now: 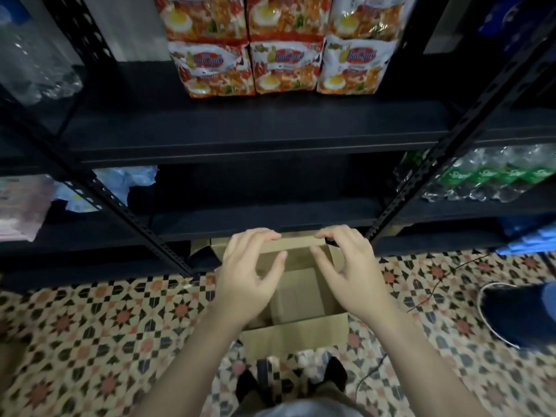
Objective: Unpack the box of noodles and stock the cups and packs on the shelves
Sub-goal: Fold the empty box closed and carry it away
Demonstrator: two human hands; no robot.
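An open brown cardboard box stands on the patterned tile floor in front of black shelves. My left hand and my right hand are over its opening, with bent fingers at the top edge of the far flap and thumbs in front of it. I cannot tell if they touch the flap. Something pale lies inside the box, unclear. Red and white noodle packs are stacked in rows on the upper shelf.
The lower shelf just behind the box is dark. Wrapped green-label bottles sit on the right-hand rack, plastic bags on the left. Another person's blue shoe and a cable are on the floor at right.
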